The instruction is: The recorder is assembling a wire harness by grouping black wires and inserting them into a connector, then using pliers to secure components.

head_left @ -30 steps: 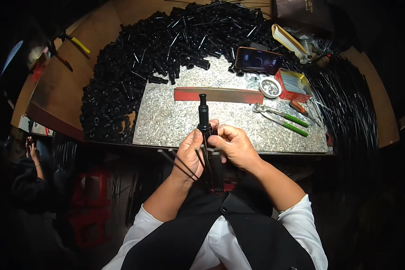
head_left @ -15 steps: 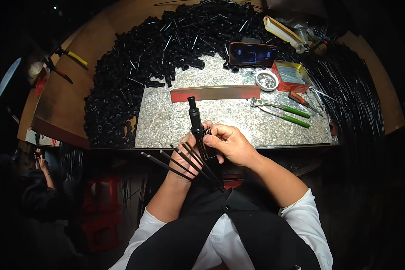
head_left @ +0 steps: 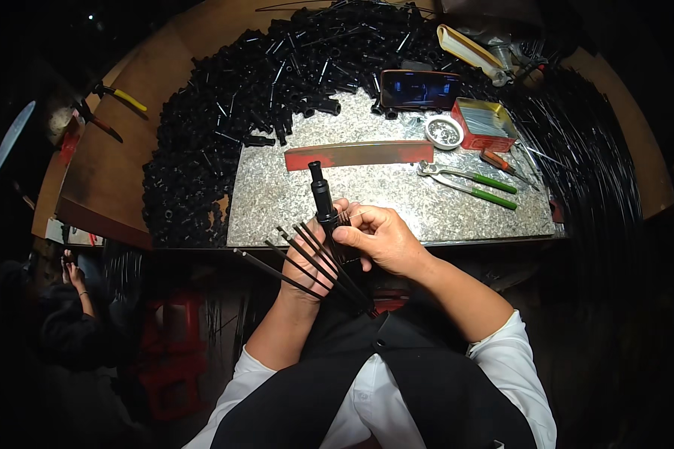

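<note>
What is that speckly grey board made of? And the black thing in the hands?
The speckly grey board looks like polished stone, maybe granite: fine grains and a hard, flat edge. The black thing, gripped by the left hand and right hand, looks like matte moulded plastic; its thin black rods could be metal or plastic.

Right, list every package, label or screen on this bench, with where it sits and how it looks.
Phone: lying flat at the far edge of the grey slab, beside the pile of black parts; dark rectangle, screen lit dimly.
Red tin: just right of the phone, open rectangular box, red walls, pale contents.
Small round dish: between them, white rim.
No readable labels.
</note>
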Tool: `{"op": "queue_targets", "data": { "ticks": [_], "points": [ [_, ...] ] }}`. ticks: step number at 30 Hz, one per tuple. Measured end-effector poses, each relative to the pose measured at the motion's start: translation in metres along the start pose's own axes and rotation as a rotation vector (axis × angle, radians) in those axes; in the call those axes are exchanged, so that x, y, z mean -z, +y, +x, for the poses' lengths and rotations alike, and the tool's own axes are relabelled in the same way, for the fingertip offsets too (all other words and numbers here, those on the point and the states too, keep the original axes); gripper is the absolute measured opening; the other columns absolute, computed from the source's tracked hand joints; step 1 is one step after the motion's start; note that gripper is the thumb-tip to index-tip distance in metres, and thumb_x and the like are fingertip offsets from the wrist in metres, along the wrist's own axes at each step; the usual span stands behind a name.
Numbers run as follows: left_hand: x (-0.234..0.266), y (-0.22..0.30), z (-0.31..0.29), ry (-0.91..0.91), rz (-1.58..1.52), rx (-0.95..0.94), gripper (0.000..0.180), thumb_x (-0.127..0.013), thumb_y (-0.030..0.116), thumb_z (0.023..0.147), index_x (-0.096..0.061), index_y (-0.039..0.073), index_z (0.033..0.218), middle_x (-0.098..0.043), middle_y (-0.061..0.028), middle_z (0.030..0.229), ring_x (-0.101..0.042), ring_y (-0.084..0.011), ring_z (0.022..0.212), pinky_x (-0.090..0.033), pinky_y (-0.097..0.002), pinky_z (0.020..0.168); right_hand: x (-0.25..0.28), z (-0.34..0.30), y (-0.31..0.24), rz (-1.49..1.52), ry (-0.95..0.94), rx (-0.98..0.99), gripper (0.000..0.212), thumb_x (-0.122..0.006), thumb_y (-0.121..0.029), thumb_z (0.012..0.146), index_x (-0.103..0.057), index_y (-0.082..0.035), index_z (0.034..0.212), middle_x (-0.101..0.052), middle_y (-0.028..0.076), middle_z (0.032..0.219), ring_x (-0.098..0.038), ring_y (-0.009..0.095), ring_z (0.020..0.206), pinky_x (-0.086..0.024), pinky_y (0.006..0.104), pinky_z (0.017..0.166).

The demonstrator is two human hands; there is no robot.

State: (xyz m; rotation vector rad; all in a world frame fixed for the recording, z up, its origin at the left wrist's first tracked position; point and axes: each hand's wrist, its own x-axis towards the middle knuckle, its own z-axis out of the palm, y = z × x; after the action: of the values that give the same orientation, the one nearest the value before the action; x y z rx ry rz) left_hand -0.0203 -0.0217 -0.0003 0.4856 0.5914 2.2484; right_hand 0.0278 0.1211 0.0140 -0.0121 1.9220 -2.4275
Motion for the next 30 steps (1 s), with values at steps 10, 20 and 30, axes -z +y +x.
{"op": "queue_targets", "data": {
  "ticks": [10,20,30],
  "points": [
    [0.017,-0.007,-0.006,0.15,0.067,-0.086,0.045,-0.054,0.026,0.092,-0.047,-0.003,0.126,-0.047,-0.0169,0.13,-0.053,-0.0281,0.114,-0.048,-0.0373,0.093,-0.008,0.001,0.017,-0.244,0.125,0.331,0.026,-0.067,-0.015,0.084,-0.049,-0.002,0.07,-0.049,0.0,0.06,-0.043,0.006,0.05,-0.035,0.0246,0.044],
    [0.006,-0.001,-0.004,0.101,-0.018,-0.054,0.036,-0.051,0.014,0.093,-0.047,-0.004,0.125,-0.051,-0.0179,0.126,-0.053,-0.0258,0.115,-0.044,-0.037,0.098,-0.014,-0.007,-0.001,-0.557,0.186,0.528,0.014,-0.063,-0.007,0.084,-0.057,0.005,0.084,-0.057,0.015,0.073,-0.054,0.022,0.058,-0.043,0.0306,0.055],
    [0.009,0.002,-0.005,0.024,-0.046,-0.043,0.044,-0.063,0.016,0.086,-0.049,-0.005,0.122,-0.054,-0.012,0.124,-0.043,-0.0302,0.127,-0.035,-0.0426,0.107,-0.008,-0.009,-0.016,-0.407,0.028,0.256,0.016,-0.063,-0.01,0.085,-0.063,0.006,0.09,-0.057,0.012,0.065,-0.056,0.016,0.054,-0.044,0.0294,0.051]
  ]
}}
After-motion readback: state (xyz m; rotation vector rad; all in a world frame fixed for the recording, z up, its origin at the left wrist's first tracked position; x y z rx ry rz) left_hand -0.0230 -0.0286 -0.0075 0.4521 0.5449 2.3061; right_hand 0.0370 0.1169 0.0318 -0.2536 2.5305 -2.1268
